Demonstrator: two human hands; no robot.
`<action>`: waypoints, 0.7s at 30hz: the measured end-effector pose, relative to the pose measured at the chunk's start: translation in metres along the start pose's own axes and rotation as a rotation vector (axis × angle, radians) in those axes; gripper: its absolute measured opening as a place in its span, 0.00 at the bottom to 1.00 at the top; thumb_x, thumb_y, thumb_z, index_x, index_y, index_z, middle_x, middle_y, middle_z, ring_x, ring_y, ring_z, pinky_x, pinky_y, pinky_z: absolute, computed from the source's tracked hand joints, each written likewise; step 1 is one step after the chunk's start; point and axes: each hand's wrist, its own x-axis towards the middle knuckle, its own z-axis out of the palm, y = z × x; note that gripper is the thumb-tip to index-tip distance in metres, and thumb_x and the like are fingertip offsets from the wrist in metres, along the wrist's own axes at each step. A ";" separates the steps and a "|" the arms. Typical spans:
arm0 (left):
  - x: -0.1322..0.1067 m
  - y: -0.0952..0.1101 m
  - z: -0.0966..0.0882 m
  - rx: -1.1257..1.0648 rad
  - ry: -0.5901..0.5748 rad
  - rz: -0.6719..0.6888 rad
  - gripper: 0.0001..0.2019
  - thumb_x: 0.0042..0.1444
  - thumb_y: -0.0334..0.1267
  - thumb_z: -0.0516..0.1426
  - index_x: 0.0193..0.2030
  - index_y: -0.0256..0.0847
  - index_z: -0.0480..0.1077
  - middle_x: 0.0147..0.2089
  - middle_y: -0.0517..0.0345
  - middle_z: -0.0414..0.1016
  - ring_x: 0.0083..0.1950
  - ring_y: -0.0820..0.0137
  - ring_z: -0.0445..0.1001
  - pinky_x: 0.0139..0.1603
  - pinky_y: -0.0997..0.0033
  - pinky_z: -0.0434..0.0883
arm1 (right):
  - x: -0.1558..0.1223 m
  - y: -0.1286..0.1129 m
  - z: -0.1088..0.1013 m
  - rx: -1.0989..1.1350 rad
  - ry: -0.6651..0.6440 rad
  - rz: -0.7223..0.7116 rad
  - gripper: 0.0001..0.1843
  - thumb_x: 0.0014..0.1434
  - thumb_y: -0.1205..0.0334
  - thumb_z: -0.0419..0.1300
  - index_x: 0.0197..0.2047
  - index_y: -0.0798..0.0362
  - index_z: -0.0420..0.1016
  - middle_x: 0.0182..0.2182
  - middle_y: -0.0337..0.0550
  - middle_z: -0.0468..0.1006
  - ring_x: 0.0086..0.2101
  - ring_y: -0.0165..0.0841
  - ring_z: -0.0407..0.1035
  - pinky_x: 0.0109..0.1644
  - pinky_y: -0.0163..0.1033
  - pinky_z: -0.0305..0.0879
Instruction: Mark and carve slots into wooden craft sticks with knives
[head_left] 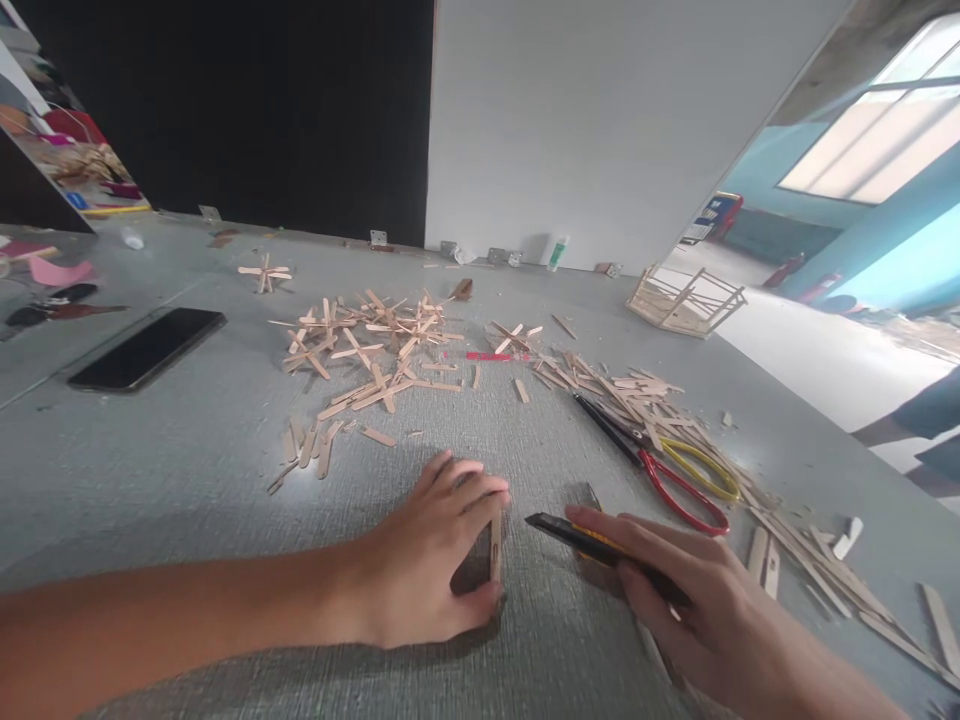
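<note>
My left hand [439,555] grips a short wooden craft stick [495,548] between thumb and fingertips, close above the grey table [187,490]. A small slot or mark shows on the stick's face. In my right hand [690,590] is a black and yellow utility knife [592,540], its tip pointing left toward the stick but apart from it. Under the right hand lies another strip, mostly hidden. Scissors [660,465] with one red and one yellow handle rest just beyond the right hand.
Crossed craft-stick pieces [367,340] pile up mid-table, with cut bits [311,445] nearer. Loose sticks [637,395] spread along the right. A black phone [150,347] lies at left. A stick frame [686,302] stands at the right edge, and a glue tube [557,254] by the upright panel.
</note>
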 end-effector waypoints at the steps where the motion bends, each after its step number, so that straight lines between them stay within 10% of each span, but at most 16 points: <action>1: 0.000 0.000 0.000 -0.001 -0.006 -0.009 0.31 0.58 0.40 0.62 0.68 0.40 0.63 0.65 0.44 0.71 0.69 0.45 0.63 0.74 0.35 0.52 | -0.001 -0.001 0.001 -0.014 -0.013 -0.018 0.24 0.74 0.63 0.52 0.69 0.43 0.67 0.46 0.46 0.84 0.37 0.35 0.82 0.37 0.36 0.79; 8: -0.002 -0.001 0.001 0.068 -0.107 0.002 0.30 0.63 0.48 0.60 0.68 0.37 0.65 0.74 0.39 0.61 0.77 0.38 0.51 0.73 0.26 0.45 | -0.001 -0.013 0.013 -0.224 -0.030 -0.224 0.21 0.77 0.63 0.47 0.69 0.52 0.66 0.29 0.40 0.76 0.22 0.31 0.73 0.23 0.37 0.65; 21: -0.004 -0.005 0.001 0.046 -0.192 -0.036 0.38 0.66 0.61 0.55 0.73 0.35 0.60 0.78 0.41 0.53 0.79 0.39 0.42 0.75 0.28 0.40 | -0.009 -0.006 0.013 -0.290 -0.151 -0.317 0.28 0.74 0.69 0.49 0.75 0.58 0.56 0.30 0.38 0.71 0.23 0.29 0.66 0.25 0.38 0.58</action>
